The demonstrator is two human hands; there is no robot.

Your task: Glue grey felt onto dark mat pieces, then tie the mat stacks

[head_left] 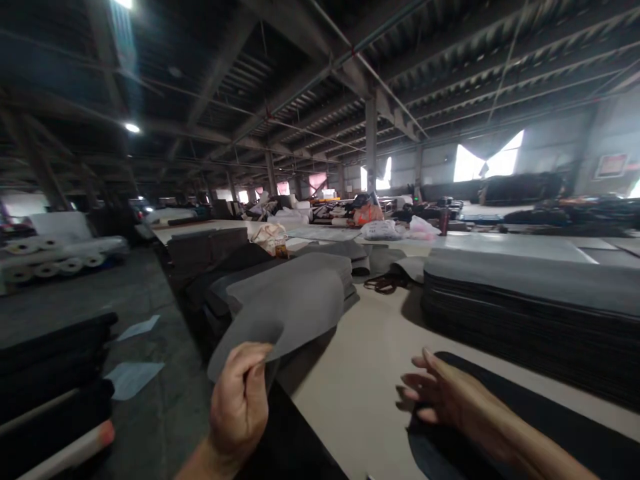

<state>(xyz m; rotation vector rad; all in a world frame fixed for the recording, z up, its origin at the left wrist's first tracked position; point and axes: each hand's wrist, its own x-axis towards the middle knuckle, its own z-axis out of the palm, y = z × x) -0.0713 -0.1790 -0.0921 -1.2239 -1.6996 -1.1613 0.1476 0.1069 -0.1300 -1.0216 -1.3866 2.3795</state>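
My left hand [240,400] pinches the near edge of a grey sheet [295,307], which bends down from the top of a stack on the table's left side. My right hand [440,393] is over the pale table [350,380], fingers spread and holding nothing. Under that hand and forearm lies a black piece [545,420] with a rounded end. Behind it stands a thick stack of dark sheets [525,327] with a grey top layer.
Dark folded material [210,250] sits at the far left of the table. Plastic bags [383,230] and a dark cord [387,285] lie farther back. White rolls [70,265], dark rolls [55,373] and papers [133,380] are beside the table at left.
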